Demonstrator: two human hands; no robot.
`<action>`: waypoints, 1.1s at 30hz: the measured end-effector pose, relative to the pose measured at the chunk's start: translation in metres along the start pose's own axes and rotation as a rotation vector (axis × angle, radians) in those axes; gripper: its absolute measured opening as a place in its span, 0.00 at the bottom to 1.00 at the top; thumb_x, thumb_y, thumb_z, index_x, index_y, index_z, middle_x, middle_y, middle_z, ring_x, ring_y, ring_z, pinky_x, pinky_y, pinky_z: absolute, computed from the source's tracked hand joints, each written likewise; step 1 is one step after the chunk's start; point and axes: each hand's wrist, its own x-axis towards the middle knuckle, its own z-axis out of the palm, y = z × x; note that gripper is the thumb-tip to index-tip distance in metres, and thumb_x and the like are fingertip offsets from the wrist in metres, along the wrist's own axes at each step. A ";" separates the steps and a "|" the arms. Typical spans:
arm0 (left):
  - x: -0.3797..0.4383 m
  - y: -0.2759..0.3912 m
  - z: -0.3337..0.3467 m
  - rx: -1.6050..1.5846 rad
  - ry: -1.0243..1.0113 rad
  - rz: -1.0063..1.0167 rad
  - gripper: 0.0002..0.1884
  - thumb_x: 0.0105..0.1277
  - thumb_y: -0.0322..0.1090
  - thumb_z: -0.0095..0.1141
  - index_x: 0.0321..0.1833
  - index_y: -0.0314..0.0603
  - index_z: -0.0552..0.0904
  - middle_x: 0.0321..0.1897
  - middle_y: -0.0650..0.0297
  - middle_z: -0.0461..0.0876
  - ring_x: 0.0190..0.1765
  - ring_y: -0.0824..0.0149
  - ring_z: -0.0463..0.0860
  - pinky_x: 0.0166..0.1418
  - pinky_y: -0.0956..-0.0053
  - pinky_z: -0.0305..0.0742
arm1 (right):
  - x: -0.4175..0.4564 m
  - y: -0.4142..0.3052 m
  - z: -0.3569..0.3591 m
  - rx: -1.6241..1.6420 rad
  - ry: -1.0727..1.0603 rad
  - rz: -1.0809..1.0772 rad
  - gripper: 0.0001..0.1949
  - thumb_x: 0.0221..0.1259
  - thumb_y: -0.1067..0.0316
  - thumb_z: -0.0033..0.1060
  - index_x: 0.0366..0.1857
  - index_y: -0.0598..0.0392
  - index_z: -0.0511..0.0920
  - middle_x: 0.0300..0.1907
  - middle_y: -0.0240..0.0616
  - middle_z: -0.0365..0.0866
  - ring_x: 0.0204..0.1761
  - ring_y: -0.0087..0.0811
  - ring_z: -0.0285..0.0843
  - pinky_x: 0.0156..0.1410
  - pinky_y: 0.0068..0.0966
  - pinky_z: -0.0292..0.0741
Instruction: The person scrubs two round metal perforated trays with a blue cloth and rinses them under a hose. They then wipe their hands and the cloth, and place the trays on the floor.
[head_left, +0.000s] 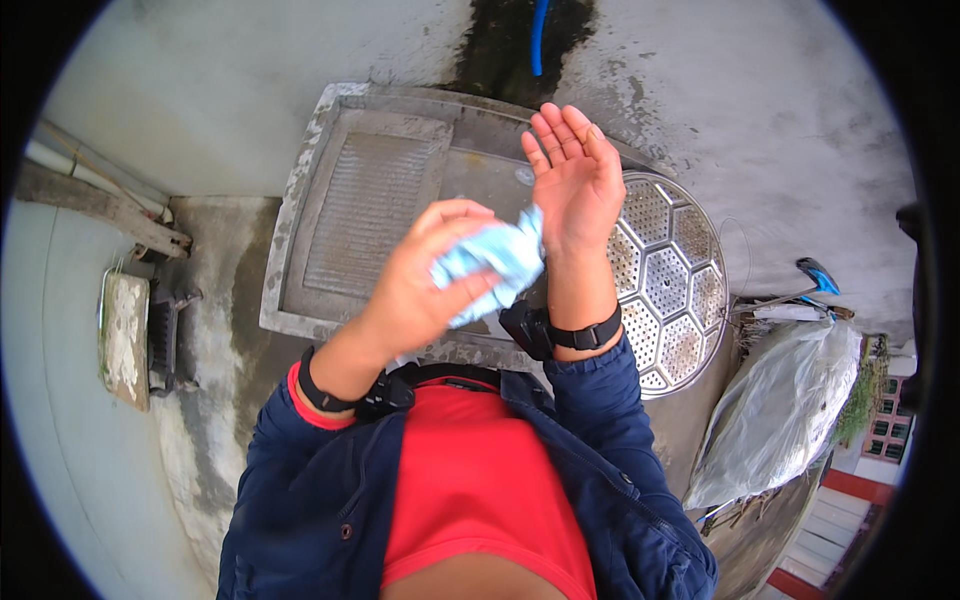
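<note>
My left hand (405, 277) grips a crumpled light-blue cloth (491, 262), blurred at its edges. Close to the cloth is the wrist of my right hand (574, 180); whether they touch I cannot tell. That right hand is held palm up with its fingers slightly curled, and nothing lies in it. Black straps with small devices circle both wrists. Below the hands is a grey stone or concrete laundry sink (274, 262) with a ribbed washboard (367, 202) on its left side. The forearms and the cloth hide part of the basin.
A round perforated metal tray (667, 281) with a hexagon pattern stands against the sink's right side. From the wall hangs a blue hose (537, 37) over a wet stain. A plastic-covered heap (780, 412) and a brush (821, 277) are at right; a worn board (126, 337) at left.
</note>
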 end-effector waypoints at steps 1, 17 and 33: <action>0.000 0.011 0.007 0.123 -0.069 -0.032 0.21 0.56 0.27 0.63 0.54 0.36 0.78 0.53 0.51 0.71 0.58 0.57 0.74 0.61 0.68 0.70 | 0.004 -0.001 0.005 -0.099 0.026 -0.070 0.19 0.67 0.61 0.51 0.56 0.62 0.70 0.54 0.45 0.77 0.56 0.36 0.73 0.61 0.34 0.70; 0.001 0.064 0.025 0.587 -0.098 0.237 0.30 0.41 0.27 0.67 0.54 0.53 0.80 0.46 0.56 0.72 0.42 0.54 0.76 0.43 0.63 0.74 | 0.007 -0.084 0.056 -0.504 -0.156 -1.037 0.17 0.65 0.73 0.46 0.56 0.66 0.67 0.55 0.51 0.74 0.58 0.38 0.73 0.65 0.36 0.69; 0.036 0.045 0.009 0.659 -0.610 0.459 0.13 0.52 0.32 0.58 0.40 0.58 0.85 0.40 0.61 0.73 0.41 0.58 0.73 0.41 0.64 0.69 | -0.025 -0.047 0.067 -0.570 -0.337 -0.753 0.20 0.65 0.75 0.52 0.59 0.64 0.64 0.59 0.47 0.72 0.61 0.33 0.69 0.69 0.31 0.64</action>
